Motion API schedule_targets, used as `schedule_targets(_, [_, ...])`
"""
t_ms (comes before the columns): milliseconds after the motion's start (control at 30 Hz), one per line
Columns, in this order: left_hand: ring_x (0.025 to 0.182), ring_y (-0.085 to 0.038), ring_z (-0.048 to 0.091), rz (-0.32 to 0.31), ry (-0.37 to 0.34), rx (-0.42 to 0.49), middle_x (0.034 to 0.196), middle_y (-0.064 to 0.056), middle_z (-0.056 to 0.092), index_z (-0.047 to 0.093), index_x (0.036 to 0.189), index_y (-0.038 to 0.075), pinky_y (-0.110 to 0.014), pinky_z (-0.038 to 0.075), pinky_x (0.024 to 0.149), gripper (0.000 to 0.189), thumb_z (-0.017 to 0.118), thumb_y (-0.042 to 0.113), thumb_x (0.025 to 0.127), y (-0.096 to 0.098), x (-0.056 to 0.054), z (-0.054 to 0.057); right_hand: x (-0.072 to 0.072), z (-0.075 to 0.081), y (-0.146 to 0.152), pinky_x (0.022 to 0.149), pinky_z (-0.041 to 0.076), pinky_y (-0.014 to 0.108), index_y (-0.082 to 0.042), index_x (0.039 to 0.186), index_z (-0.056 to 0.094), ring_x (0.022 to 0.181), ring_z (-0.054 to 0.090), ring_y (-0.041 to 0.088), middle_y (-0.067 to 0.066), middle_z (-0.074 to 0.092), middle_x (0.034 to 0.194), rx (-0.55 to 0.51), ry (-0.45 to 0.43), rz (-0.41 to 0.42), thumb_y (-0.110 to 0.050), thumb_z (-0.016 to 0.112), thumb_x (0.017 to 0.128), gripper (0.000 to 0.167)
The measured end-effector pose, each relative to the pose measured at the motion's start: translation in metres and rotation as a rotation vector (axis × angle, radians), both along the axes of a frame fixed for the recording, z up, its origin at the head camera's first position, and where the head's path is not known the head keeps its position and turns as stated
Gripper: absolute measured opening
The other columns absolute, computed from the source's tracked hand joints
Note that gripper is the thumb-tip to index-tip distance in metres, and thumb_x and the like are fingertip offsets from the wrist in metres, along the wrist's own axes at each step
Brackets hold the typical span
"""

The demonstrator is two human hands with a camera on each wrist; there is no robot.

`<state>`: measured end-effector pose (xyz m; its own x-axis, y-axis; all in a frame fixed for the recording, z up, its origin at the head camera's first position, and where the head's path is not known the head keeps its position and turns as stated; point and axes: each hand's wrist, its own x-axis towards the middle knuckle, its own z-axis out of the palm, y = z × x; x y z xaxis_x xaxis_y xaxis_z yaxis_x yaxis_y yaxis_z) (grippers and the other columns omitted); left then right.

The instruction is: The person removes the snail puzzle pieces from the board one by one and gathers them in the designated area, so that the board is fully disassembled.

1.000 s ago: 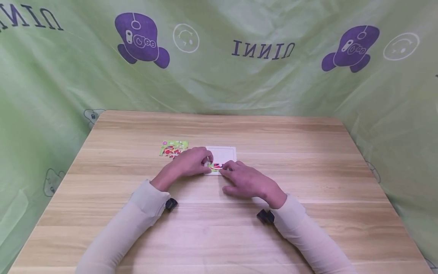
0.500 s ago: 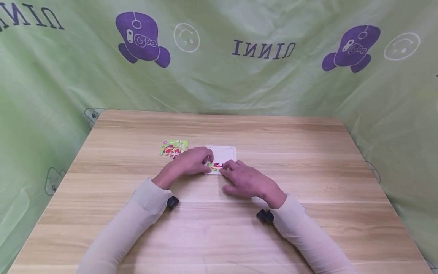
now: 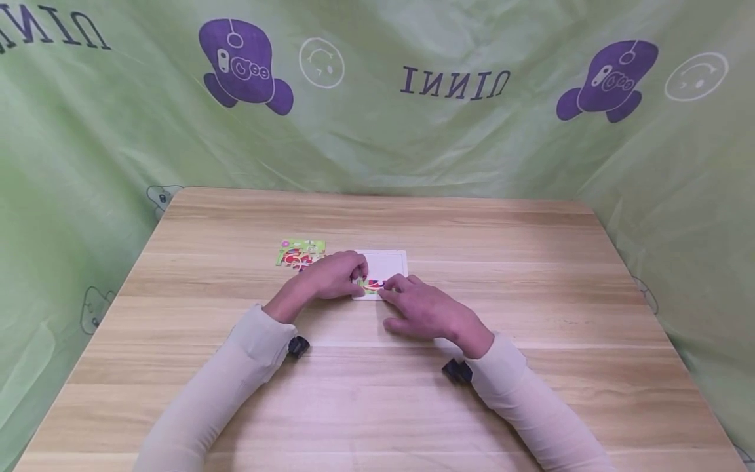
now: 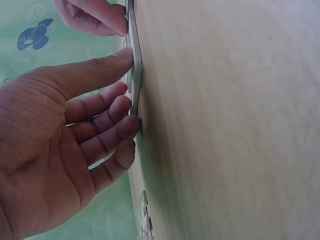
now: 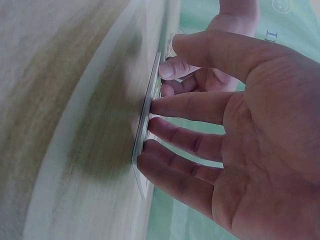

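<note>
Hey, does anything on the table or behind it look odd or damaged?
Only the lettering on the green curtain stands out: its Ns look backwards, as if mirrored. The white puzzle board, partly covered, and the jigsaw pieces to its left show no visible damage.

one white board (image 3: 388,263) is lying on one table (image 3: 377,406). one left hand (image 3: 333,275) is touching it at nine o'clock, one right hand (image 3: 426,309) at four. two groups of puzzle pieces (image 3: 301,254) are showing, one on the board, one off at nine. two black devices (image 3: 298,347) are sitting at eight and five; two purple figures (image 3: 244,85) are showing at eleven and two.
</note>
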<state>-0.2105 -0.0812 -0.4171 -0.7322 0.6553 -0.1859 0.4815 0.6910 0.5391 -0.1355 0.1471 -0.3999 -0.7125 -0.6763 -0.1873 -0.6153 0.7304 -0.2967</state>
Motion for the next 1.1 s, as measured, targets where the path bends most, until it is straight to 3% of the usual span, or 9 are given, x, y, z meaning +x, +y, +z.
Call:
schedule_targets(433, [0.087,-0.019,0.055,0.005,-0.056,-0.001,0.094,-0.005,0.059,0.064,0.112,0.005,-0.035,0.049,0.083,0.031,0.081,0.015,0.088,0.0023,-0.0011,0.0024,0.0006,-0.0021,-0.0007,0.101,0.047,0.043,-0.001,0.146,0.055,0.123,0.051,0.030,0.014,0.051,0.140,-0.003,0.020,0.001,-0.032,0.068,0.098,0.059])
schedule_targets(1100, [0.087,-0.019,0.059,0.042,-0.060,0.034,0.094,-0.002,0.063,0.059,0.104,0.012,-0.035,0.051,0.081,0.028,0.082,0.012,0.087,0.0048,-0.0005,0.0002,0.0002,-0.0031,-0.0010,0.099,0.048,0.043,-0.002,0.147,0.055,0.121,0.051,0.029,0.014,0.051,0.140,0.004,0.025,0.001,-0.031,0.068,0.098,0.058])
